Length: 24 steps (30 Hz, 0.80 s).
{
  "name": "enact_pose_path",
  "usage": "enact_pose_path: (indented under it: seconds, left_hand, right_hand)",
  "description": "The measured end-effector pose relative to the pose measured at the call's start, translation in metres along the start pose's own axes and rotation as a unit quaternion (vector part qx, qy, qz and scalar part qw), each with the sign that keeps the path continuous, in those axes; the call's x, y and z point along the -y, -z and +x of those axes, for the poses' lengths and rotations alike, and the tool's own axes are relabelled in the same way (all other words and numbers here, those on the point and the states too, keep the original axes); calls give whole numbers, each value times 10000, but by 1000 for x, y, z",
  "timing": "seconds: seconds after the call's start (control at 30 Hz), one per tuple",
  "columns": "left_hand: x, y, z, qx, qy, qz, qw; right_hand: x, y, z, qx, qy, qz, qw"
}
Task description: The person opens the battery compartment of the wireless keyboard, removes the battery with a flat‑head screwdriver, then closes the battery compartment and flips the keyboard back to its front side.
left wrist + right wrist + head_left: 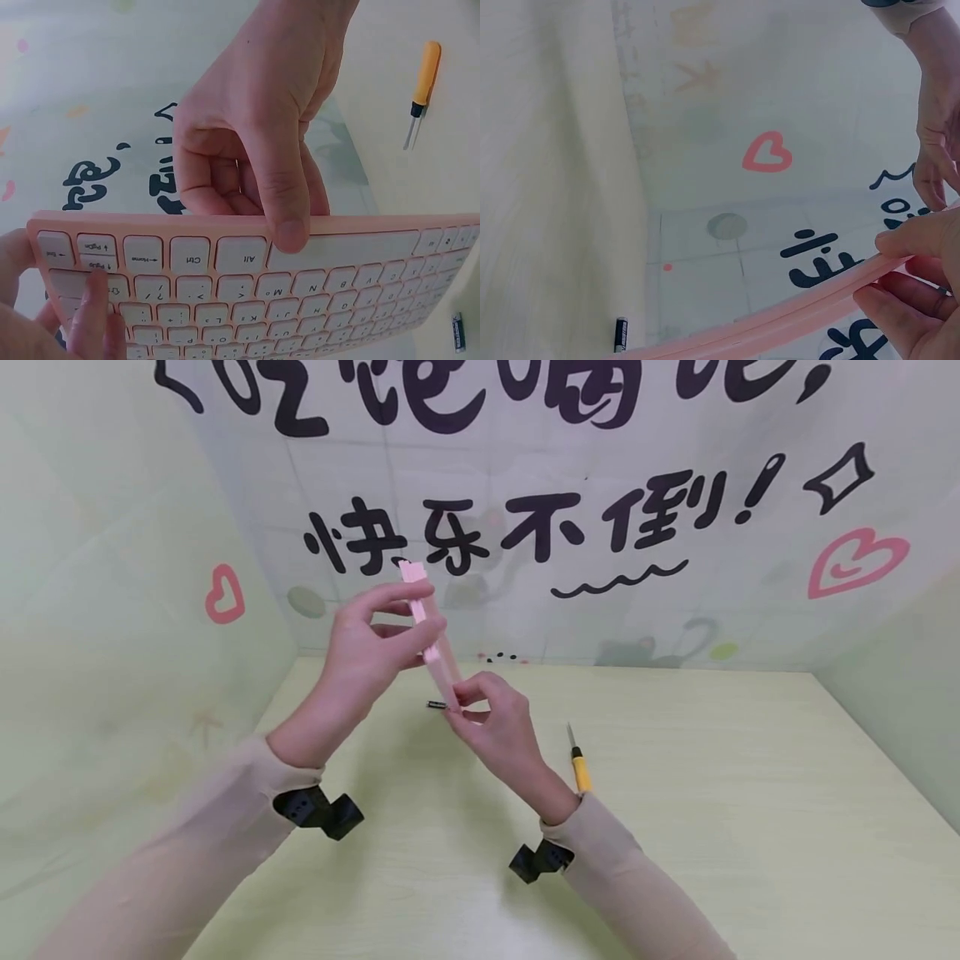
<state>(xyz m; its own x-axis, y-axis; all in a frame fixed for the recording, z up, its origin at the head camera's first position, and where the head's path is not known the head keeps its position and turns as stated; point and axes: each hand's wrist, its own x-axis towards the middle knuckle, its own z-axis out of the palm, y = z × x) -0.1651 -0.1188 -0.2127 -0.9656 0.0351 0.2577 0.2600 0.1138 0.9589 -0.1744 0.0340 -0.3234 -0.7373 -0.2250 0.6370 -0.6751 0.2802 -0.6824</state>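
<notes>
A pink keyboard with white keys is held tilted above the table, almost edge-on in the head view. My left hand grips its upper part; in the left wrist view that hand's finger lies over the PgDn key. Lower down, my right hand pinches the keyboard edge. Its thumb overlaps the space bar in the left wrist view, the other fingers behind. In the right wrist view, the right hand holds the thin pink edge, with the left hand farther along. A small dark battery lies near the lower end.
A screwdriver with a yellow handle lies on the pale table, close to the right forearm. Behind stands a light wall sheet with black characters and pink hearts. Side panels border the table left and right.
</notes>
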Motion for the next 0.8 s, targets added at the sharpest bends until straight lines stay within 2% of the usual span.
enact_pose_path:
  seconds: [0.17, 0.3, 0.4, 0.53, 0.63, 0.8]
  left_hand:
    - [0, -11, 2, -24, -187, -218, 9996]
    - [2, -17, 3, -143, -280, -221, 9993]
    - [4, -22, 4, -292, -384, -96, 9988]
    - [6, -28, 5, -457, -556, 332, 9968]
    - [7, -32, 6, -505, -663, 584, 9948]
    - [7, -39, 7, -445, -726, 676, 9941]
  right_hand:
    - [0, 2, 1, -213, 65, -93, 9997]
    - [-1, 2, 0, -302, 15, -126, 9995]
    - [-2, 2, -1, -368, -110, -56, 9992]
    - [-1, 1, -2, -355, -366, 124, 9986]
    - [-1, 1, -3, -338, -523, 169, 9979]
    - [-3, 1, -4, -420, -659, 197, 9967]
